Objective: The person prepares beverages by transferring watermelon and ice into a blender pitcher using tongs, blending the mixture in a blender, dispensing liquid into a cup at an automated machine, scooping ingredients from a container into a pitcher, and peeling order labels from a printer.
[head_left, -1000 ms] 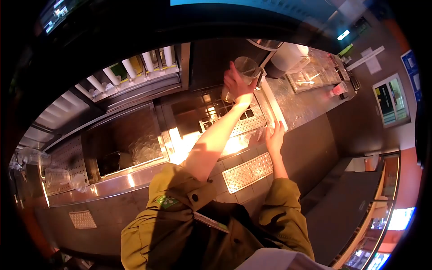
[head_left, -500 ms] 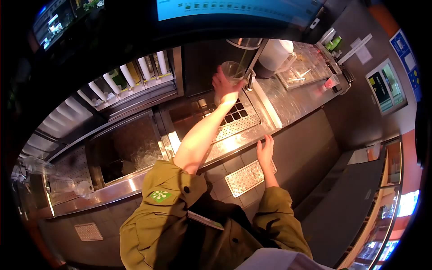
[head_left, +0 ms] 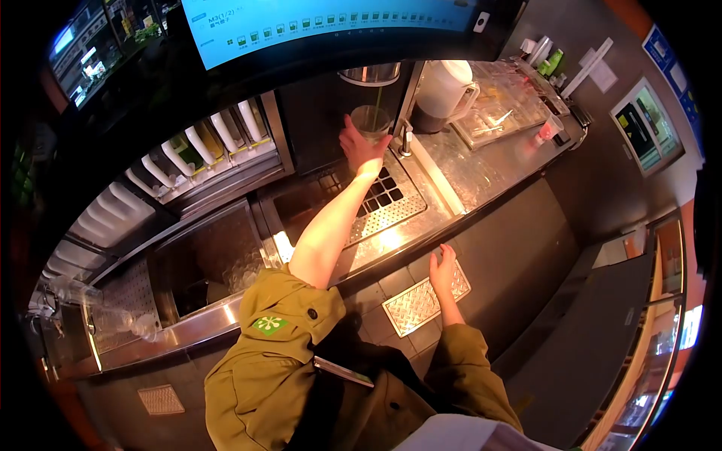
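Observation:
My left hand [head_left: 363, 150] is wrapped round a clear plastic cup [head_left: 371, 120]. It holds the cup below a round metal dispenser outlet [head_left: 371, 74], above the metal drip grate [head_left: 383, 192]. A thin greenish line, which looks like a stream of liquid, runs from the outlet down into the cup. The level inside is hard to make out. My right hand [head_left: 447, 275] hangs with its fingers loosely apart in front of the counter edge, holding nothing.
A lit screen [head_left: 331, 30] is overhead. White handles [head_left: 180, 154] line the left, above an ice bin [head_left: 207, 259]. On the right are a pitcher [head_left: 444, 94], a tray [head_left: 500, 120] and a cup with red contents [head_left: 550, 129]. Clear cups [head_left: 139, 325] lie at far left.
My right hand has come away from the counter edge and lowered slightly. The head view has shifted, showing more of the screen. My left hand still holds the cup below the outlet.

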The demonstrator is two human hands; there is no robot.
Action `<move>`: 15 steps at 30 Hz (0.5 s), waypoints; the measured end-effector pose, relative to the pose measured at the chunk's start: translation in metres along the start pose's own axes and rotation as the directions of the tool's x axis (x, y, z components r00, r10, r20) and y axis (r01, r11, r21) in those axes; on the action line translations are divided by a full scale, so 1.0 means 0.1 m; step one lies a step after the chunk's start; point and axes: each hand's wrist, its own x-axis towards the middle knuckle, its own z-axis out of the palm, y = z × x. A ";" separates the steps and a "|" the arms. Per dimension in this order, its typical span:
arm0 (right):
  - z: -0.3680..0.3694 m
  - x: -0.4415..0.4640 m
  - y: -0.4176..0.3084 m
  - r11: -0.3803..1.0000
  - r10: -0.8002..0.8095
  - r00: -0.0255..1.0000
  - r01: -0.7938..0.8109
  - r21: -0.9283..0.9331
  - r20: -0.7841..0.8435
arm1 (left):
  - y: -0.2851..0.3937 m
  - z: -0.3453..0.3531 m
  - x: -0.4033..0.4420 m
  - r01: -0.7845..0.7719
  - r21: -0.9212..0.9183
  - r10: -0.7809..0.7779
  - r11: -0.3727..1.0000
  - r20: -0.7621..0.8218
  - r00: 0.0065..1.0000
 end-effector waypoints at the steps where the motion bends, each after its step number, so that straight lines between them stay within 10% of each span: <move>1: 0.00 -0.02 0.05 1.000 0.005 1.000 -0.005 0.004 -0.001 | 0.02 -0.01 -0.01 0.008 -0.006 -0.008 1.000 0.019 1.000; 6: 0.01 -0.14 0.17 0.995 -0.052 0.995 0.059 -0.086 0.082 | 0.23 -0.40 -0.14 -0.044 0.157 0.029 0.987 0.098 0.995; 7: 0.00 -0.19 0.05 0.983 0.177 0.972 -0.182 0.020 0.152 | 0.12 -0.57 -0.29 0.012 0.026 -0.013 1.000 0.064 0.998; 8: 0.19 -0.26 0.50 0.999 -0.027 0.996 0.025 0.023 0.089 | 0.07 -0.77 -0.43 0.058 -0.110 -0.055 0.992 0.030 0.998; 10: 0.19 -0.53 0.35 0.985 0.128 0.988 -0.137 0.104 0.086 | -0.06 -1.65 -0.56 -0.079 -0.298 0.050 0.951 -0.103 0.993; 12: 0.37 -0.85 1.03 0.997 0.070 0.997 -0.071 0.033 0.034 | -0.46 -2.75 -0.49 -0.315 0.063 0.318 0.947 -0.323 0.892; 15: 0.36 -1.44 1.22 0.873 0.444 0.869 -0.364 -0.325 0.218 | -0.97 -4.64 -0.46 0.015 0.126 0.072 0.992 -0.659 0.749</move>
